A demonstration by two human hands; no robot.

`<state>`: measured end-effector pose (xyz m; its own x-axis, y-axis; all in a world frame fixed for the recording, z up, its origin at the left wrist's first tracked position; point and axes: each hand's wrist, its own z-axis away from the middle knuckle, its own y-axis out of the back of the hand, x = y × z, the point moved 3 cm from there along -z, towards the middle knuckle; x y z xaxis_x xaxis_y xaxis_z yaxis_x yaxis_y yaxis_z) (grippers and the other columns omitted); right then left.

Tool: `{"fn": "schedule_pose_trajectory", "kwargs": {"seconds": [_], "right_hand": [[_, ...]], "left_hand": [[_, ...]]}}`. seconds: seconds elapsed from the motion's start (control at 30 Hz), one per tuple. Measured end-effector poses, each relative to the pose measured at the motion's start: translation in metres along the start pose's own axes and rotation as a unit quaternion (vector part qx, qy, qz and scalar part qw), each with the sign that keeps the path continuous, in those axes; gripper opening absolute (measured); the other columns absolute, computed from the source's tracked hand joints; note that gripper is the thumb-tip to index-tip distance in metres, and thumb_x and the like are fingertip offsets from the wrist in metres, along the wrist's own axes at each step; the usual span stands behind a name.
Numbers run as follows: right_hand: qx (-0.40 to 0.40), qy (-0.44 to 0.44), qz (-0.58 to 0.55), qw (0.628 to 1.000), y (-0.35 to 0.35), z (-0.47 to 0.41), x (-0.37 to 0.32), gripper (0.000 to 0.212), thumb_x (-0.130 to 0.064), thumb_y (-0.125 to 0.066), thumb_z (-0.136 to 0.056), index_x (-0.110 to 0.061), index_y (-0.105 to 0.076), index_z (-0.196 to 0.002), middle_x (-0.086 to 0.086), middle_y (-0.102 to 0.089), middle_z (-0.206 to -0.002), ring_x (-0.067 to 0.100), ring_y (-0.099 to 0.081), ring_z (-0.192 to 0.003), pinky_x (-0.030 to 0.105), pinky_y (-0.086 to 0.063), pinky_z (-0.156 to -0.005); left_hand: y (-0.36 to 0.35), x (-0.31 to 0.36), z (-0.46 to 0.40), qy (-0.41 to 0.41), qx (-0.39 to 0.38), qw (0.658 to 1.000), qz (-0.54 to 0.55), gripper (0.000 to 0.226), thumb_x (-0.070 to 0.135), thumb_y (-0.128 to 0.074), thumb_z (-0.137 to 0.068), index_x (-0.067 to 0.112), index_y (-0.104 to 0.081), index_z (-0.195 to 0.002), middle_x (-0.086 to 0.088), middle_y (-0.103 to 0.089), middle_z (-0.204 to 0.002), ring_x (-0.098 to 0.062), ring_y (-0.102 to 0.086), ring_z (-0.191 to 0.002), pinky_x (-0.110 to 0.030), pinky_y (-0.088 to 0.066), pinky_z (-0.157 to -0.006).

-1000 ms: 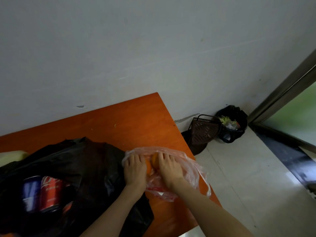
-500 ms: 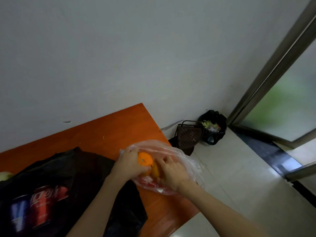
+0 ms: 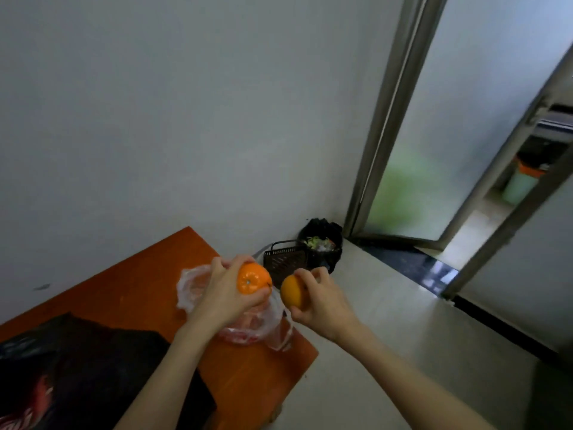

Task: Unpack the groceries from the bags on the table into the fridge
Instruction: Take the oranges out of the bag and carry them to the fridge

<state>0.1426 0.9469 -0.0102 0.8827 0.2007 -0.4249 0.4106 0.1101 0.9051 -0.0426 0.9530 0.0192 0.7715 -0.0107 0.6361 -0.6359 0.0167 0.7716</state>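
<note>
My left hand [image 3: 223, 293] grips a bright orange [image 3: 252, 278], its stem end facing me. Just to the right, my right hand [image 3: 319, 302] holds a second, duller orange [image 3: 291, 290]. Both fruits hang above the right end of the orange-brown table [image 3: 139, 283]. Beneath my hands lies a crumpled clear plastic bag [image 3: 248, 324] with something reddish inside. A black plastic bag [image 3: 93, 361] sits at the lower left, with red cans [image 3: 28, 401] showing in it. No fridge is in sight.
A dark plastic basket [image 3: 283, 263] and a black-lined waste bin [image 3: 322, 243] stand on the pale floor in the corner beyond the table end. To the right, a frosted glass door [image 3: 449, 135] stands in a metal frame, with an open gap at its far right.
Both hands have come up out of the clear bag, each with an orange. The view has swung up and to the right, showing more of the door.
</note>
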Motion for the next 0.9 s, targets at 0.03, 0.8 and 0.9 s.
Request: {"fn": "schedule_pose_trajectory", "kwargs": {"seconds": [0.03,0.8,0.9], "right_hand": [[0.026,-0.028,-0.014,0.999,0.014,0.016,0.014,0.069,-0.042,-0.065,-0.078,-0.027,-0.031,-0.137,0.007,-0.034,-0.129,0.028,-0.043,-0.114,0.034,-0.043,-0.091],[0.415,-0.483,-0.019,0.771,0.188,0.611,0.246,0.065,-0.037,-0.072,-0.075,-0.027,-0.039,-0.130,0.003,-0.036,-0.122,0.022,-0.048,-0.110,0.033,-0.046,-0.089],[0.450,-0.516,-0.013,0.728,0.201,0.663,0.258,0.066,-0.036,-0.073,-0.074,-0.028,-0.040,-0.130,0.002,-0.037,-0.121,0.023,-0.050,-0.108,0.035,-0.048,-0.089]], "left_hand": [[-0.008,0.019,0.005,-0.020,0.008,0.999,0.027,0.058,0.038,-0.075,-0.072,0.030,-0.044,-0.120,-0.002,-0.033,-0.115,-0.019,-0.042,-0.102,-0.025,-0.033,-0.083],[-0.310,0.449,0.341,-0.286,-0.355,0.857,0.242,0.041,0.038,-0.068,-0.081,0.027,-0.040,-0.108,0.000,-0.047,-0.105,-0.019,-0.050,-0.091,-0.027,-0.046,-0.066],[-0.343,0.490,0.385,-0.260,-0.455,0.810,0.265,0.035,0.039,-0.061,-0.086,0.029,-0.042,-0.112,-0.001,-0.043,-0.112,-0.017,-0.053,-0.091,-0.021,-0.051,-0.050]]}}
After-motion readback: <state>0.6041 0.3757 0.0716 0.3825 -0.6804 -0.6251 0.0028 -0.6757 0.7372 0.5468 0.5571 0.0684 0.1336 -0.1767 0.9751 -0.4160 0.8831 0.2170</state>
